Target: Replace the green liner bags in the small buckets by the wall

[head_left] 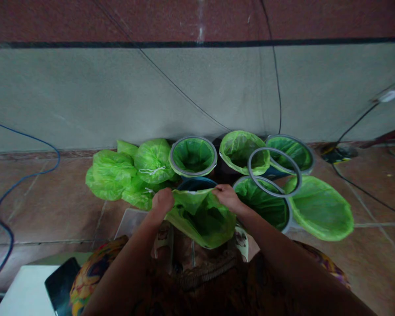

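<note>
Between my two hands a green bin bag (206,221) hangs with its mouth spread wide. My left hand (163,202) is closed on the left side of its rim. The right side of the rim is gripped by my right hand (228,198). Just behind the bag shows the dark blue rim of a bin (197,183), mostly hidden. Farther back stands a lined bin (193,156) with a grey ring on top. Right of my right hand is another lined bin (261,204), and a loose grey ring (274,171) rests across several bins.
Tied full green bags (110,175) lie on the left. More lined bins (244,151) stand along the wall, with one lined bin (321,208) at the right. A blue cable (11,193) snakes over the floor. A dark phone-like slab (62,285) lies on a white surface (33,289) at the lower left.
</note>
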Tool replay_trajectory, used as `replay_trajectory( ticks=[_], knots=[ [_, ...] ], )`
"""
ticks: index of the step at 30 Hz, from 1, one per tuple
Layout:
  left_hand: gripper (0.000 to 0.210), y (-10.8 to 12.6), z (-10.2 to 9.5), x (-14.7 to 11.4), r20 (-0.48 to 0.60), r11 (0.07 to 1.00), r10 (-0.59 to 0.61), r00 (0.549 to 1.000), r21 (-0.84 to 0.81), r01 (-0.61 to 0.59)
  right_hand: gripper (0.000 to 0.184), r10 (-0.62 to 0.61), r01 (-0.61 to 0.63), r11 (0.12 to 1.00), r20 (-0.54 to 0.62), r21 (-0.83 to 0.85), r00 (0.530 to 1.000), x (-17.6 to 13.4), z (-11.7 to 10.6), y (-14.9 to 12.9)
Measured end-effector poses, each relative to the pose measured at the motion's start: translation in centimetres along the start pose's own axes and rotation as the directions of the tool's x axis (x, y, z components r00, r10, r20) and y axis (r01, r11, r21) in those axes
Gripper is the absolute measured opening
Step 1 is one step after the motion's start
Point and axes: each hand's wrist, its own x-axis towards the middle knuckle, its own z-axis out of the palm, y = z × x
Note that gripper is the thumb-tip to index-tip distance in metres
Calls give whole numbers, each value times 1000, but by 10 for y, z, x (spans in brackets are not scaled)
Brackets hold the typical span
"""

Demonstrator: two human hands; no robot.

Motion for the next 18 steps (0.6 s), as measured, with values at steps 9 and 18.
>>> replay_trajectory(
  ticks=[9, 18],
  knots=[
    [31, 17, -13, 7, -5, 996, -39, 999, -82, 38, 27, 34, -44, 996, -124, -79, 992, 15, -6, 17],
    [37, 21, 0, 49, -85, 934, -248, 965, -286, 215, 35, 124, -139, 988, -202, -62, 971, 69, 5, 11]
  ],
)
